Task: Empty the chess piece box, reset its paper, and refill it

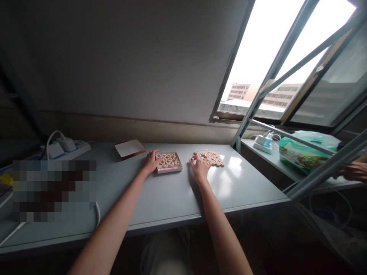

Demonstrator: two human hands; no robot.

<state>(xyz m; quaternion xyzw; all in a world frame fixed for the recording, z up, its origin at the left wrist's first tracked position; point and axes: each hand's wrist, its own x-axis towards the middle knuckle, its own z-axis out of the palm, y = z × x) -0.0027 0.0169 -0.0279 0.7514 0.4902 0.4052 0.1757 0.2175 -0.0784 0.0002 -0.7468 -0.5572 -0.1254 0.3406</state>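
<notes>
A small shallow box lies on the grey table, filled with several round wooden game pieces. My left hand rests against the box's left edge, fingers curled on it. To the right lies a loose heap of the same wooden pieces. My right hand is at the heap's left side with fingers spread over the nearest pieces. The box lid lies upturned at the back left.
A white power strip with plugs sits at the far left. A second ledge on the right holds a charger and a green plastic bag. Another person's hand shows at the right edge. Window frame bars cross on the right.
</notes>
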